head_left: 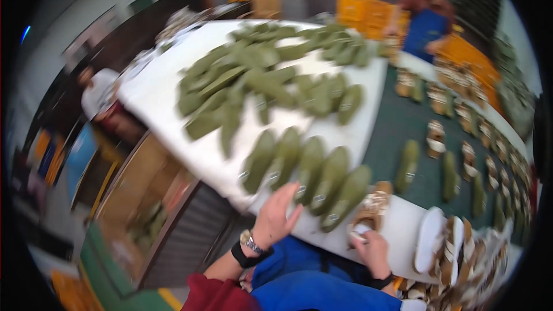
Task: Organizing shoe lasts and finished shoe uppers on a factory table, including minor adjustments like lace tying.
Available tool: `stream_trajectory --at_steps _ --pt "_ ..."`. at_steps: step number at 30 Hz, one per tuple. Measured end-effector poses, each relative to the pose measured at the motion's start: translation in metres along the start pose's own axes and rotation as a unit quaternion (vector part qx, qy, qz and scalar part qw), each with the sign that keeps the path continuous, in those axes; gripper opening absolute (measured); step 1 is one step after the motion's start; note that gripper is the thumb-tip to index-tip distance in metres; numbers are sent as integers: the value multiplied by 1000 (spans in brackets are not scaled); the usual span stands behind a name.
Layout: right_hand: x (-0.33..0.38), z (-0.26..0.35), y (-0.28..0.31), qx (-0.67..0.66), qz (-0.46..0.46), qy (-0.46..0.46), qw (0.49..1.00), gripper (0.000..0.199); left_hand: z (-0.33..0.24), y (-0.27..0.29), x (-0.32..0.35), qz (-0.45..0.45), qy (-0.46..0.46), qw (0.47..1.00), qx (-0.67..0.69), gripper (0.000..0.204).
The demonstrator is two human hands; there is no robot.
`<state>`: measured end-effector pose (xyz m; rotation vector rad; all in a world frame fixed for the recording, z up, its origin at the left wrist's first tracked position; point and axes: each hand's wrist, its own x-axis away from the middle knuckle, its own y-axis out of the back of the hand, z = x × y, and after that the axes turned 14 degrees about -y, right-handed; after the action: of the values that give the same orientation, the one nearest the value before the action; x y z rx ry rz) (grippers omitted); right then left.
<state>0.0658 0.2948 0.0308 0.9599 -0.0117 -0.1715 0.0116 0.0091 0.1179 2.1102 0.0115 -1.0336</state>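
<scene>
My left hand [277,214], with a watch and a black band at its wrist, reaches over the near table edge with its fingers apart. It holds nothing and is nearest to a row of several olive-green insoles [311,167] on the white tabletop [222,178]. At the table edge right of that row lies a brown and gold sandal [377,198], toe pointing away. My right hand [373,250] grips its near end, fingers closed. A small white patch shows there by the fingertips; blur hides what it is.
A heap of green insoles [247,69] covers the table's far part. On the right, a dark green belt [380,138] carries sandals and insoles in rows. White-soled sandals [429,239] are piled at the near right. A co-worker in a blue apron [426,31] stands far right; another person [101,95] is at left.
</scene>
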Motion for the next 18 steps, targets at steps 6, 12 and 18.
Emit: stream_trajectory --at_steps 6,12,18 --pt "-8 7 -1 -9 57 8 998 23 130 180 180 -309 421 832 -187 50" --pt "-9 11 -8 5 57 -14 998 24 146 217 245 -538 517 643 176 26" --pt "-22 21 15 49 19 24 998 36 81 52 68 28 182 982 49 29"
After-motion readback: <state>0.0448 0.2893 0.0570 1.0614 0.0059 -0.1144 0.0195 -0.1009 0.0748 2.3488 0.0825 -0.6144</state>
